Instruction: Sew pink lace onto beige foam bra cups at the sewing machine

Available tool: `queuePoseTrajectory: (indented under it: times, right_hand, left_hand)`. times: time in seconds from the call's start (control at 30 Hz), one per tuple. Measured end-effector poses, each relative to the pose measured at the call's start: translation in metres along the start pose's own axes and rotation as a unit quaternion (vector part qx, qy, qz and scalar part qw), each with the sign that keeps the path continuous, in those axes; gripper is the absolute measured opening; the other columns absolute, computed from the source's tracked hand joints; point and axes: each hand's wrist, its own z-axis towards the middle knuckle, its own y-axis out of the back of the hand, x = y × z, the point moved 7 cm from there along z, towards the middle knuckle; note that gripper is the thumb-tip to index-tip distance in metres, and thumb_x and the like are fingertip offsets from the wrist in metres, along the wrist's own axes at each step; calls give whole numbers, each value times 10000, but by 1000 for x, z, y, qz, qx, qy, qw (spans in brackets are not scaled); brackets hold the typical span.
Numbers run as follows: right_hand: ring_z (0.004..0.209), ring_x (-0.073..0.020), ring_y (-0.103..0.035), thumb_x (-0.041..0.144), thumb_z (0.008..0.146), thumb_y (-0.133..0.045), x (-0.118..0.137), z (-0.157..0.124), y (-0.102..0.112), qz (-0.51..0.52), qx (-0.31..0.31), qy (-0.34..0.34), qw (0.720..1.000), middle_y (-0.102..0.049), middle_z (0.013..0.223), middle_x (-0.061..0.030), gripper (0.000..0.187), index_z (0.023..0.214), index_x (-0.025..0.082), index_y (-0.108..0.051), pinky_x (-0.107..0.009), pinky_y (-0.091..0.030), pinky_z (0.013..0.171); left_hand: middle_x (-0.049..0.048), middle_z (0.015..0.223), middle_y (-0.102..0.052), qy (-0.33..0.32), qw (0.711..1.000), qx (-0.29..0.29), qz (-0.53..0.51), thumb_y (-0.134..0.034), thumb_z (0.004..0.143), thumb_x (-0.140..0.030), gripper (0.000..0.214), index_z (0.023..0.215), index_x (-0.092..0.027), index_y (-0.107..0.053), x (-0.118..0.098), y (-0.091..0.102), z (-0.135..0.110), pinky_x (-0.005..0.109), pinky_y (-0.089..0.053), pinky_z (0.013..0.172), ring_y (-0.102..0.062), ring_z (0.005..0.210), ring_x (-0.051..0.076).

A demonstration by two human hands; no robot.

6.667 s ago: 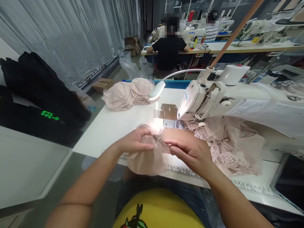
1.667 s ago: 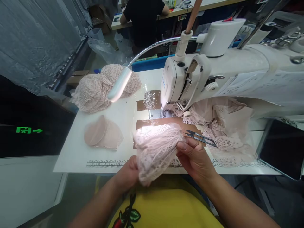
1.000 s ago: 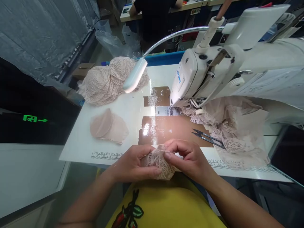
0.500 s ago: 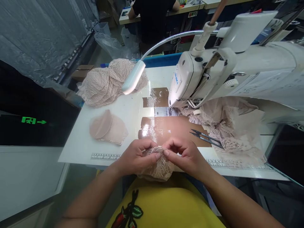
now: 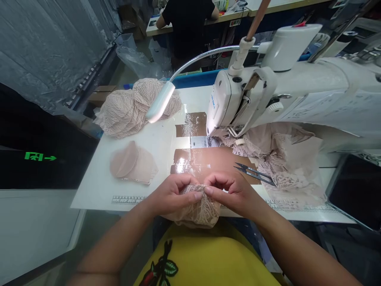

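A pale pink lace cup piece [image 5: 200, 210] hangs over the near edge of the white sewing table [image 5: 98, 186]. My left hand [image 5: 172, 194] and my right hand [image 5: 229, 192] both pinch its top edge, fingertips nearly touching. Thread snips [image 5: 254, 174] lie on the table just right of my right hand. A finished padded cup [image 5: 131, 163] rests to the left. The white sewing machine [image 5: 268, 95] stands behind, its lamp [image 5: 159, 102] lit.
A heap of lace cups [image 5: 131, 107] sits at the back left. Loose lace fabric [image 5: 285, 163] lies under the machine arm at right. A ruler strip [image 5: 127, 199] runs along the table's front edge. Another person in black [image 5: 187, 24] sits at a far table.
Both hands have stayed pinched on the lace piece at the table edge. The piece has slipped slightly lower, and the view has shifted a little.
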Motion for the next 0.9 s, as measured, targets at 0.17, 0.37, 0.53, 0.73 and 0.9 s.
queuePoseTrajectory:
  times: [0.17, 0.37, 0.53, 0.73, 0.9]
  right_hand:
    - [565, -98, -460, 351, 829, -572, -10, 3, 0, 49, 20, -29, 998, -539, 625, 10, 221, 725, 159, -609, -222, -355, 507]
    - [674, -131, -537, 421, 798, -603, -23, 8, 21, 85, -5, -41, 995, -599, 753, -18, 253, 820, 170, -622, -248, -428, 592]
    - [697, -146, -566, 394, 821, -571, -25, -4, 65, -69, -86, -53, 993, -640, 789, -16, 205, 838, 203, -643, -255, -440, 609]
    - [597, -147, -542, 343, 853, -494, -16, 10, 77, -240, -79, -67, 965, -650, 694, 11, 192, 844, 235, -652, -252, -360, 523]
    - [719, -175, -596, 237, 883, -422, -19, 35, 67, -353, -74, -47, 931, -702, 843, -27, 278, 974, 238, -684, -263, -387, 598]
  left_hand:
    - [-14, 638, -514, 24, 996, -35, -83, -694, 786, -323, 240, 746, -111, -590, 11, -5, 9, 203, -374, 554, -462, 583, 81]
    - [-13, 633, -578, 56, 967, -164, -185, -752, 702, -342, 287, 714, -137, -553, 13, 18, 6, 215, -421, 526, -533, 545, 103]
    - [-30, 611, -535, -89, 901, -414, 91, -689, 759, -337, 205, 700, -174, -582, -48, 93, -18, 225, -400, 533, -491, 554, 105]
    - [23, 617, -489, -163, 792, -251, 532, -513, 814, -195, 219, 597, -181, -487, -47, 44, 67, 284, -394, 612, -464, 643, 158]
    - [93, 584, -509, -123, 781, -162, 591, -441, 833, -151, 237, 613, -176, -529, -3, -4, 112, 386, -409, 604, -503, 682, 259]
